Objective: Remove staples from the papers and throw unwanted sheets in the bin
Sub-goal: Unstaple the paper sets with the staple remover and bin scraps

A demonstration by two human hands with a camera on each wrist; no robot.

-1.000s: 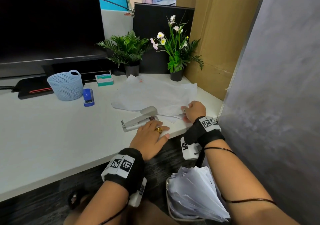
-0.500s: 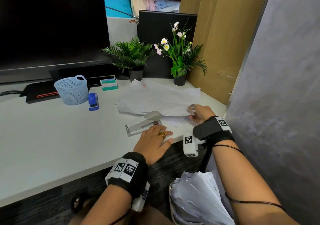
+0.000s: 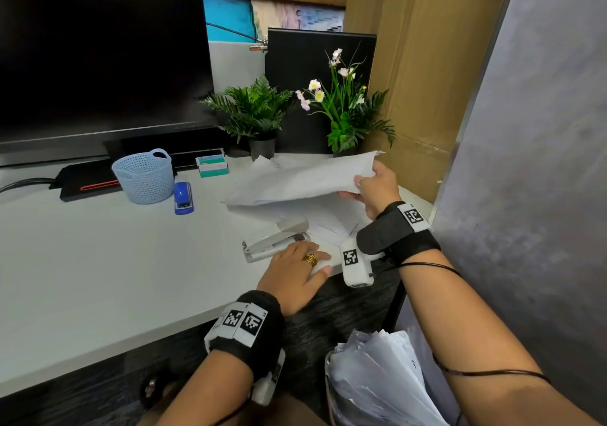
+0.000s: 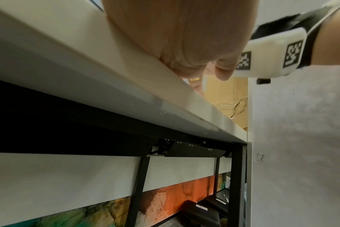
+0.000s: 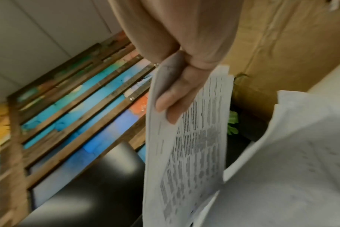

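Head view: right hand (image 3: 374, 186) has lifted a sheaf of printed sheets (image 3: 305, 179) off the paper pile (image 3: 328, 222), pinching its near edge, up from desk level half a second ago. Left hand (image 3: 292, 274) stays flat and relaxed on the desk (image 3: 115, 261) beside the grey stapler (image 3: 276, 240). Likely bound for the full paper bin (image 3: 377, 379) below, or a staple check first.

Bench (image 3: 98, 261): dark monitor (image 3: 98, 57), blue mesh basket (image 3: 144, 177), small blue stapler (image 3: 183, 194) beside it, fern pot (image 3: 254, 113), flower pot (image 3: 345, 107).
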